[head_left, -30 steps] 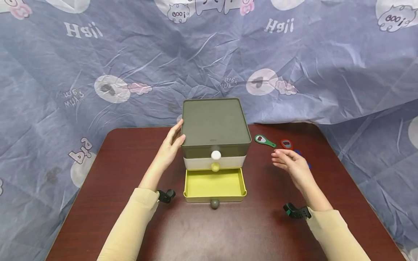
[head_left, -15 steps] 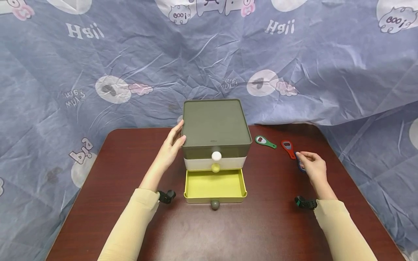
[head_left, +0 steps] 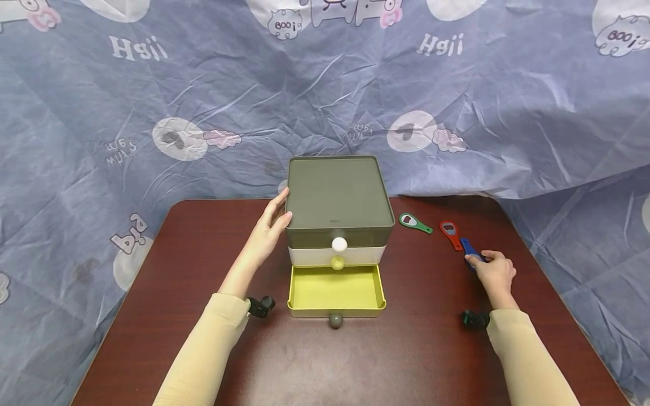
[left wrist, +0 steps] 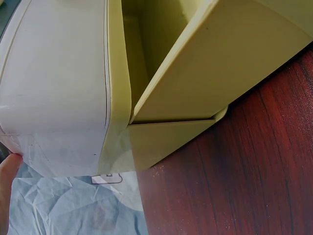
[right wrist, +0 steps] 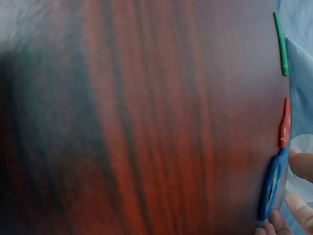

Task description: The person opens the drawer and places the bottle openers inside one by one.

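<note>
My left hand [head_left: 264, 234] rests against the left side of a small drawer box [head_left: 340, 192] with a dark green top, thumb at its front corner. A fingertip [left wrist: 6, 181] shows on the white side in the left wrist view. The box's bottom drawer [head_left: 337, 288], yellow inside, is pulled out and has a round green knob. On the right, my right hand [head_left: 496, 276] pinches a blue bottle opener [head_left: 468, 247] by its wide end, thumb on one side and fingers on the other. The right wrist view shows the blue bottle opener [right wrist: 272, 183] beside the thumb and fingers.
A red bottle opener [head_left: 450, 234] lies beside the blue one's handle. Farther back is a green bottle opener [head_left: 416, 224], right of the box. All stand on a dark red wooden table [head_left: 406, 349], with a blue-grey printed cloth [head_left: 325, 84] hanging behind.
My right hand has moved right and down from the red bottle opener to the blue one and its fingers have closed on it. My left hand has stayed on the box.
</note>
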A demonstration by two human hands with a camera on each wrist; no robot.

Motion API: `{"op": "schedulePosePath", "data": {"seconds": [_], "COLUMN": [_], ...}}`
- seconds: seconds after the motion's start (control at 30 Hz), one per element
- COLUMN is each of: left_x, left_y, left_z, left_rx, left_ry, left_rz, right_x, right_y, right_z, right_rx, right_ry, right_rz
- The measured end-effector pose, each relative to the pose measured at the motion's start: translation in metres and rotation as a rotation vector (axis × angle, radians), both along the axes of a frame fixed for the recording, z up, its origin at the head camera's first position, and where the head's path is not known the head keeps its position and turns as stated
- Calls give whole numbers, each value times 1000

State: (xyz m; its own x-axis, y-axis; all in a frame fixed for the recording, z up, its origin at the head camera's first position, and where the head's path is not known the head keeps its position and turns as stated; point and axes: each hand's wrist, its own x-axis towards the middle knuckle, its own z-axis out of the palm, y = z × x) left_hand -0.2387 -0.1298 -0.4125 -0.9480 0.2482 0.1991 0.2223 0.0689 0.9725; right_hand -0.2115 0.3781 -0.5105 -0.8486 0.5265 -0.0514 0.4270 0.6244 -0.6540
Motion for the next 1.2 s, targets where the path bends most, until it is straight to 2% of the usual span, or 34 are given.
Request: {"op": "schedulePosePath", "data": {"seconds": [0.33,0.53,0.67,0.9,1.0,1.07,1.13,1.2], "left_x": [-1,0,0,0,0,0,0,-1], "left_y": [0,0,0,1,1,1,1,0], "left_z": [-1,0,0,-1,-1,-1,-1,0], "left_rx": [-11,-5,6,5,0,-2,-7,-9], "left_ry": [12,12,6,-4,-3,-3,-2,-1], "left_rz": [6,4,1,-5,0,2,2,4], "right_x": [-4,-6,-5,5,8,10,12,14], "right_y": [4,2,0,-3,-6,-10,-16,-23], "right_z": [-2,1,0,3,11,18,26,35], "right_rx": [14,35,30,16,-50,-133,-243,-330], "right_ry": [-62,-93,-73,26,14,11,29,52], "right_rz": [17,-6,-13,-49,-53,-45,-9,63]}}
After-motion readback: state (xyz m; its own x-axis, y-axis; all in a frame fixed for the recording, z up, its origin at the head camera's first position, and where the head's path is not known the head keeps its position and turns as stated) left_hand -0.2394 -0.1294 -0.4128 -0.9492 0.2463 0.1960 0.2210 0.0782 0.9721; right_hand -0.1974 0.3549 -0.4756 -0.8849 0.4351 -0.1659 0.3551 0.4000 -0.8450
